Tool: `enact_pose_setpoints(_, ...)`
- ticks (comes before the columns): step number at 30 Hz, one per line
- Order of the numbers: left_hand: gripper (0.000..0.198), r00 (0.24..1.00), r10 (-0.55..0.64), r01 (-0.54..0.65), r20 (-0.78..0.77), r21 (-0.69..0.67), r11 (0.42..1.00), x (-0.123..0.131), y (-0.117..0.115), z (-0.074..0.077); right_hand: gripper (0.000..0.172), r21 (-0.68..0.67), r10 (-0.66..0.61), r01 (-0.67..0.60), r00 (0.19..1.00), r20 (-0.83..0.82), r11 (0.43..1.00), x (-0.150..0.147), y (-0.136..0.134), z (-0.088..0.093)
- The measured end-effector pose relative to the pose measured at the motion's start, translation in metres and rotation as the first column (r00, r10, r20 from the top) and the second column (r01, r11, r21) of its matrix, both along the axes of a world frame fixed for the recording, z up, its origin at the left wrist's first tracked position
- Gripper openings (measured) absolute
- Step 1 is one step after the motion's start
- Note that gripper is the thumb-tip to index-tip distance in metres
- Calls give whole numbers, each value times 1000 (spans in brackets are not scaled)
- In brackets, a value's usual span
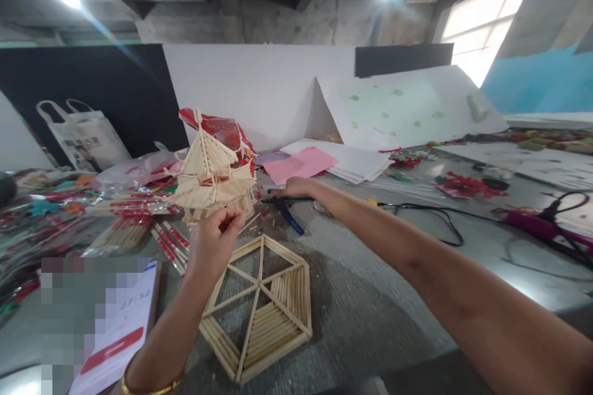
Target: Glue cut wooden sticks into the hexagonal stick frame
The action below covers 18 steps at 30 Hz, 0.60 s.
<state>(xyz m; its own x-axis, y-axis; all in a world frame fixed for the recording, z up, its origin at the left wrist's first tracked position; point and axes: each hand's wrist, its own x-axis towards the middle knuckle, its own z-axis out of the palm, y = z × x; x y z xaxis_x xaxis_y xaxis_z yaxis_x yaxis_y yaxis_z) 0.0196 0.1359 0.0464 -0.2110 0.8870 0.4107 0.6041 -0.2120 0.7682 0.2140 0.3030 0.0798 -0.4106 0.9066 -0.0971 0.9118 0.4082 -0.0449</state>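
Note:
My left hand (217,236) is pinched closed above the near-left edge of a hexagonal wooden-stick frame (259,284); what its fingers hold, if anything, is too small to make out. Two of the frame's triangular sections are filled with rows of sticks, and other sections have sticks along the outer side. Just beyond my left hand stands a tiered stick pagoda (208,166). My right hand (296,187) reaches far forward, fingers curled, close beside blue-handled pliers (290,217). Whether it touches them or holds something small is hidden.
Red-and-white wrapped stick bundles (170,245) lie left, near a phone or tablet (115,333) showing a timer. Pink paper (300,164) and white sheets (356,160) lie behind. On the right are a black cable (445,216) and a magenta tool (530,222).

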Motion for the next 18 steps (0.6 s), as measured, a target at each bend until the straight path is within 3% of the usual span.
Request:
enact_pose_setpoints(3,30,998,-41,41,44,6,999,0,-12,8,45,-20,-101,103,990,102,994,41,16,23)
enact_pose_setpoints(6,28,994,-52,49,97,26,998,0,-23,15,32,-132,-174,210,954,242,969,86,23,31)
enact_pose_setpoints(10,29,983,-44,43,180,7,999,-1,-25,13,28,-274,-152,262,918,366,925,121,23,20)
enact_pose_setpoints(15,29,990,-30,34,138,-24,999,-2,-22,10,21,-363,-78,265,886,456,893,138,25,5)
enact_pose_setpoints(18,29,995,-19,21,100,-24,999,1,-23,10,25,-363,-47,223,899,435,905,143,26,-2)
